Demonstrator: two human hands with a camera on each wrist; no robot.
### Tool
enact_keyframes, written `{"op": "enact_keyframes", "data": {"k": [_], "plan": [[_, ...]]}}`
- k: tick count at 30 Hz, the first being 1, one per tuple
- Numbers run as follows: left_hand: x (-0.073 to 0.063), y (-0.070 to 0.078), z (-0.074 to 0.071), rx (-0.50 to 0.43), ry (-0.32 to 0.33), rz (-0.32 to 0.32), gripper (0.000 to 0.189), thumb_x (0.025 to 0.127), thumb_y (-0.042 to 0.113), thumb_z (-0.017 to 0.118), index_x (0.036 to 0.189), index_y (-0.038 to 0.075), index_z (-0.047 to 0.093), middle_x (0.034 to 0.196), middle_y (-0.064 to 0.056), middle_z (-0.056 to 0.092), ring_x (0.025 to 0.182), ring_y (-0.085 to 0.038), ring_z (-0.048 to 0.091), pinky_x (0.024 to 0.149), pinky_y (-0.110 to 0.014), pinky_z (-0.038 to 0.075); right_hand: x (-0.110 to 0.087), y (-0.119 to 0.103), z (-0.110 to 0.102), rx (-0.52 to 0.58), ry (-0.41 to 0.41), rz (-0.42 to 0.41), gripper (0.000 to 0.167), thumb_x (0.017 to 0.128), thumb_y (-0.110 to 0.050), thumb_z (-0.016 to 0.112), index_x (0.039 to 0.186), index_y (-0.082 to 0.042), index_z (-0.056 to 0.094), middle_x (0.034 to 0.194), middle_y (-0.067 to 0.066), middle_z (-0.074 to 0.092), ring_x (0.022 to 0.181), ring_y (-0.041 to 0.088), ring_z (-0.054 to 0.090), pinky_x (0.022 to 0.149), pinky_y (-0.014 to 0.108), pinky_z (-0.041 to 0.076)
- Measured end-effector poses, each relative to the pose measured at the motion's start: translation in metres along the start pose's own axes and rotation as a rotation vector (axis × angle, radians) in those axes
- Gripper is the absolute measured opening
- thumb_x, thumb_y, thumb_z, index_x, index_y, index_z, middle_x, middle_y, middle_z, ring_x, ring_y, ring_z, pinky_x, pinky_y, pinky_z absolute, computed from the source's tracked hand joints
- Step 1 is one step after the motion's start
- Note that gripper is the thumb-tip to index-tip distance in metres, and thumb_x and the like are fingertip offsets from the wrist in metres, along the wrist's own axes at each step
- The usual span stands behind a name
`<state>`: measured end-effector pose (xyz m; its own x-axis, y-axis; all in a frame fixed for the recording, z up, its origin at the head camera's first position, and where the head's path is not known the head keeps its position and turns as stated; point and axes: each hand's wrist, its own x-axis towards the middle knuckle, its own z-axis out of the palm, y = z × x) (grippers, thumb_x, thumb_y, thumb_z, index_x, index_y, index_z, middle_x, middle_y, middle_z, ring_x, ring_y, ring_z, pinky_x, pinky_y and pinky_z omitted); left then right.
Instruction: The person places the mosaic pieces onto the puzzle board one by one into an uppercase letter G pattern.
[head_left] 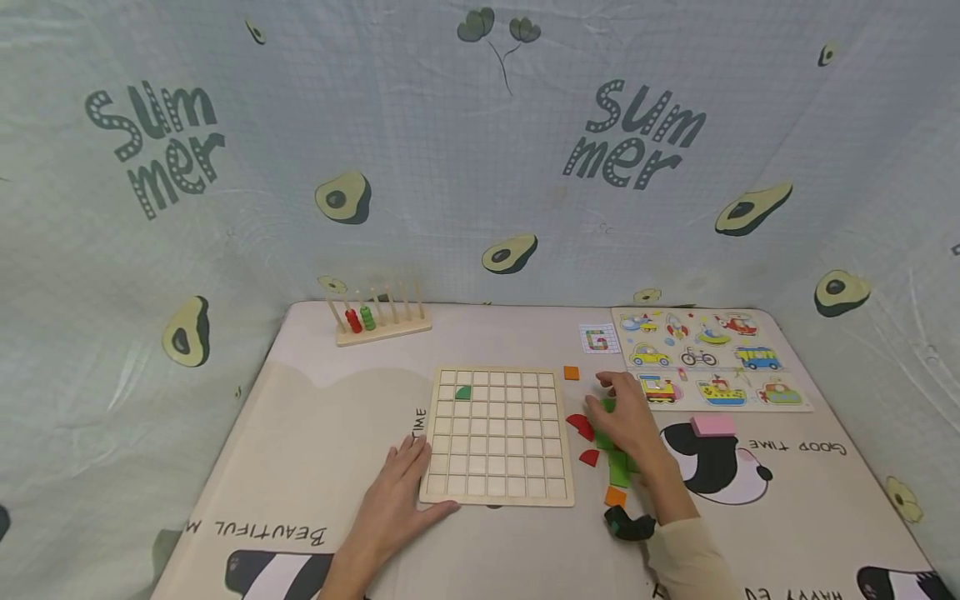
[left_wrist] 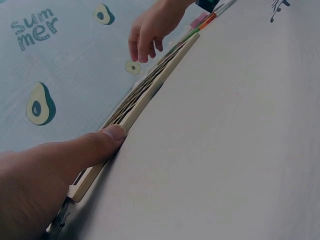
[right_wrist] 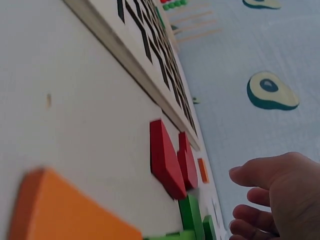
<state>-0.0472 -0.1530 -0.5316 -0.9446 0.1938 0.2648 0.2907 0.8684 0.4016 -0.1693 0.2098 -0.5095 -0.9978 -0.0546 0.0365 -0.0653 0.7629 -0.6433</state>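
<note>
A square wooden grid board point(head_left: 495, 505) lies on the table with one green quarter-round piece point(head_left: 463, 392) in a cell near its far left corner. My left hand point(head_left: 396, 492) rests at the board's near left corner; in the left wrist view its thumb point(left_wrist: 100, 147) presses along the edge. My right hand point(head_left: 628, 421) hovers over a cluster of green pieces point(head_left: 618, 468) right of the board, fingers loosely bent and nothing visible between them. Red pieces point(head_left: 581, 427) lie between the board and that cluster. Orange squares point(head_left: 571, 373) lie at its far and near ends.
A pattern card point(head_left: 599, 339) and a vehicle puzzle board point(head_left: 720, 408) lie at the far right, with a pink block point(head_left: 713, 426) in front. A peg stand with red and green beads point(head_left: 384, 332) stands far left. A black curved object point(head_left: 629, 525) sits near my right forearm.
</note>
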Motion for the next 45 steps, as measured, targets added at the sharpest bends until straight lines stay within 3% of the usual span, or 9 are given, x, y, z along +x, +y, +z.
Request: {"op": "enact_keyframes", "data": {"k": [20, 30, 39, 45], "plan": [[0.000, -0.001, 0.000, -0.003, -0.012, -0.003, 0.092, 0.075, 0.058, 0.079, 0.138, -0.004, 0.056, 0.149, -0.018, 0.053, 0.142, -0.035, 0.047, 0.122, -0.048, 0.036, -0.006, 0.020, -0.011, -0.094, -0.025, 0.091, 0.051, 0.094, -0.032, 0.065, 0.130, 0.004, 0.059, 0.121, 0.021, 0.056, 0.108, 0.033, 0.050, 0.102, 0.053, 0.053], [0.000, -0.001, 0.000, -0.003, -0.017, -0.006, 0.092, 0.076, 0.058, 0.079, 0.139, -0.004, 0.056, 0.149, -0.018, 0.052, 0.142, -0.035, 0.046, 0.123, -0.047, 0.034, -0.005, 0.024, -0.009, -0.094, -0.030, 0.054, 0.042, 0.094, -0.027, 0.067, 0.127, -0.001, 0.063, 0.116, 0.019, 0.059, 0.106, 0.032, 0.052, 0.099, 0.052, 0.054], [0.000, -0.001, 0.002, 0.016, 0.024, 0.022, 0.092, 0.075, 0.060, 0.079, 0.138, -0.004, 0.057, 0.147, -0.018, 0.055, 0.140, -0.035, 0.048, 0.119, -0.049, 0.037, -0.002, 0.021, -0.009, -0.055, -0.045, 0.019, 0.037, 0.095, -0.020, 0.068, 0.129, -0.006, 0.062, 0.110, 0.015, 0.065, 0.096, 0.027, 0.056, 0.087, 0.041, 0.056], [-0.001, -0.001, 0.001, 0.003, 0.005, 0.010, 0.092, 0.076, 0.059, 0.079, 0.139, -0.004, 0.056, 0.148, -0.018, 0.054, 0.141, -0.035, 0.047, 0.121, -0.048, 0.036, 0.000, 0.015, -0.010, -0.009, -0.047, 0.030, 0.034, 0.098, -0.018, 0.064, 0.130, -0.007, 0.060, 0.109, 0.014, 0.066, 0.091, 0.024, 0.056, 0.086, 0.036, 0.056]]}}
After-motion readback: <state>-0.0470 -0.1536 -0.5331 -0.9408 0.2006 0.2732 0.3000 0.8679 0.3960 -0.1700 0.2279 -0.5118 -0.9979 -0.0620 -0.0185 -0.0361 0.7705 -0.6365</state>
